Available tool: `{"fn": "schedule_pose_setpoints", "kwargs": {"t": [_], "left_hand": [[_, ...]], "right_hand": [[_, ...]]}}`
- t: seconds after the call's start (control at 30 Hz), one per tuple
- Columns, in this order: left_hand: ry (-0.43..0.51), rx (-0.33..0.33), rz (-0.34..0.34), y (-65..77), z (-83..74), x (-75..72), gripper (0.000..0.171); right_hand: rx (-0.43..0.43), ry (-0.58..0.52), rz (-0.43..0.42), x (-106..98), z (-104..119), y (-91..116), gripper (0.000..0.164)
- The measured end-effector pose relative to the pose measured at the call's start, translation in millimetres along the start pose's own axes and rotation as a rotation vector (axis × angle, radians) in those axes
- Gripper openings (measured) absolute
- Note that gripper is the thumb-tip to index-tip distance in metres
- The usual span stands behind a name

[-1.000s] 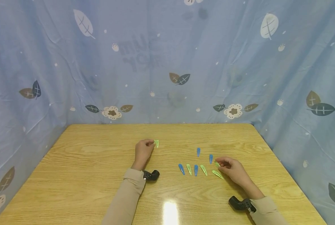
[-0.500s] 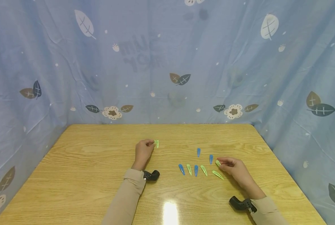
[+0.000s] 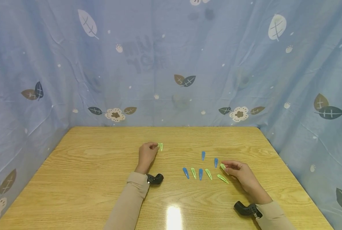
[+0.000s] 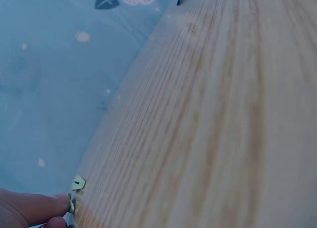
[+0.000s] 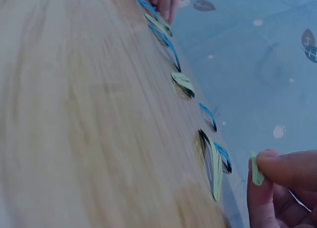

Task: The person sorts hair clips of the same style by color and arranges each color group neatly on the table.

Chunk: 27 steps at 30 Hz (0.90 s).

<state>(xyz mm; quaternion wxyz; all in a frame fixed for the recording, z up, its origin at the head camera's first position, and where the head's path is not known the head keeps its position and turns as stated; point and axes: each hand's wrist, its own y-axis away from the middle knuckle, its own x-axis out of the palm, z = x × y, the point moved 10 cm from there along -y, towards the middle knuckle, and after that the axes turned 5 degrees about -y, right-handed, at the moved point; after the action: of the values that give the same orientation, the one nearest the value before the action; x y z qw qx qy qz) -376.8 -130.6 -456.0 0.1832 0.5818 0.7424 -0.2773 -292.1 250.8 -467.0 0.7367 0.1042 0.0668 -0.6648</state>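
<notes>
While the left hand pinches a green clip apart, left of the clip row, the right hand pinches another green clip at the row's right end — sorting by colour, likely.

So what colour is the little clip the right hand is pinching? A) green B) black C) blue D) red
A: the right hand pinches a light green hair clip between thumb and fingertip, plain in the right wrist view, just above the wooden table.
</notes>
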Motion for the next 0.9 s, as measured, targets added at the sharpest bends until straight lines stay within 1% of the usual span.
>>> {"fn": "schedule_pose_setpoints", "kwargs": {"t": [0.27,0.57,0.7,0.8,0.9], "left_hand": [[-0.002,0.001,-0.001,0.3,-0.2,1.0,0.014],[0.003,-0.004,-0.013,-0.1,2.3,0.5,0.014],[0.002,-0.004,-0.011,0.5,2.2,0.8,0.014],[0.004,-0.007,-0.009,0.2,2.1,0.9,0.014],[0.003,-0.012,-0.006,-0.6,2.0,1.0,0.014]], "right_hand": [[0.011,-0.006,0.02,13.0,9.1,-0.2,0.043],[0.015,-0.079,0.112,40.2,21.2,-7.5,0.05],[-0.009,-0.048,0.133,53.2,27.8,-13.2,0.047],[-0.044,-0.013,0.15,64.3,34.7,-17.5,0.045],[-0.068,-0.028,0.167,76.0,40.3,-22.4,0.044]]}}
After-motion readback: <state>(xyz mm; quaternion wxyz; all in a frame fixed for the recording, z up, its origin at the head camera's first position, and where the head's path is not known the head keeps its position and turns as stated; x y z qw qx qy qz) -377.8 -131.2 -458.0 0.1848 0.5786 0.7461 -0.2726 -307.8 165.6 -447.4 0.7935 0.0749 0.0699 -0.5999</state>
